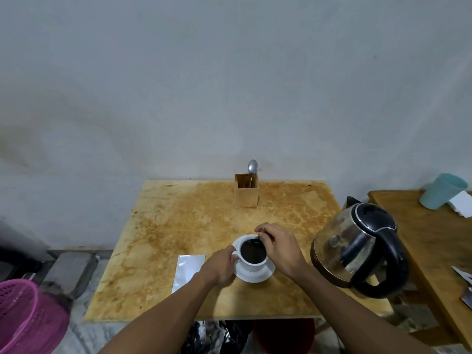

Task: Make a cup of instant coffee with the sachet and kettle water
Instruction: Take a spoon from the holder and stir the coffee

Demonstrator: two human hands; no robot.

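Observation:
A white cup [251,266] full of dark coffee stands on a white saucer [258,275] near the middle of the stained wooden table [178,226]. My left hand [221,267] grips the cup's left side at the handle. My right hand [277,245] hovers over the cup's right rim, fingers pinched on a small spoon handle that dips into the coffee. A silver sachet [187,272] lies flat just left of the saucer, partly under my left wrist. The steel and black kettle [360,249] stands at the table's right edge.
A wooden holder [246,191] with a spoon [252,166] stands at the table's back. A second table [434,238] on the right carries a teal cup [441,191] and papers. A pink basket [28,318] sits on the floor at lower left.

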